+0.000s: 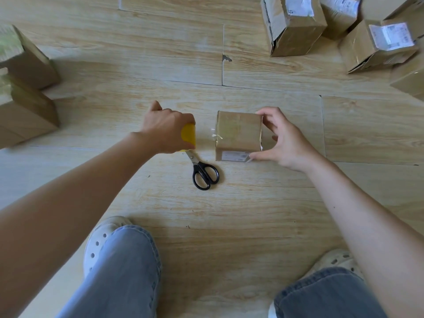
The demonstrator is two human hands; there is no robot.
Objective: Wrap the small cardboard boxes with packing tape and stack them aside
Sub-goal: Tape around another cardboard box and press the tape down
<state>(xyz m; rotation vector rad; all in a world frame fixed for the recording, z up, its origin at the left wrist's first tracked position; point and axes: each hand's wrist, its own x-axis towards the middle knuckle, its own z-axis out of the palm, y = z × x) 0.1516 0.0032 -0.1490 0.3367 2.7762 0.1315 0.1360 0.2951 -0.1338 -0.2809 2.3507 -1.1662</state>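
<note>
A small cardboard box [238,136] sits on the wooden floor at the centre, with a white label on its near side. My right hand [283,140] grips its right side, thumb at the near corner and fingers on the far corner. My left hand [167,129] is closed over a yellow roll of packing tape [189,136] just left of the box. A clear strip of tape [212,137] runs from the roll to the box's left face. Black-handled scissors [203,171] lie on the floor below the roll, blades partly under my left hand.
Several taped boxes with white labels [296,26] are piled at the far right. Two cardboard boxes [25,88] stand stacked at the left edge. My knees in blue jeans and light perforated shoes [101,239] are at the bottom of the view.
</note>
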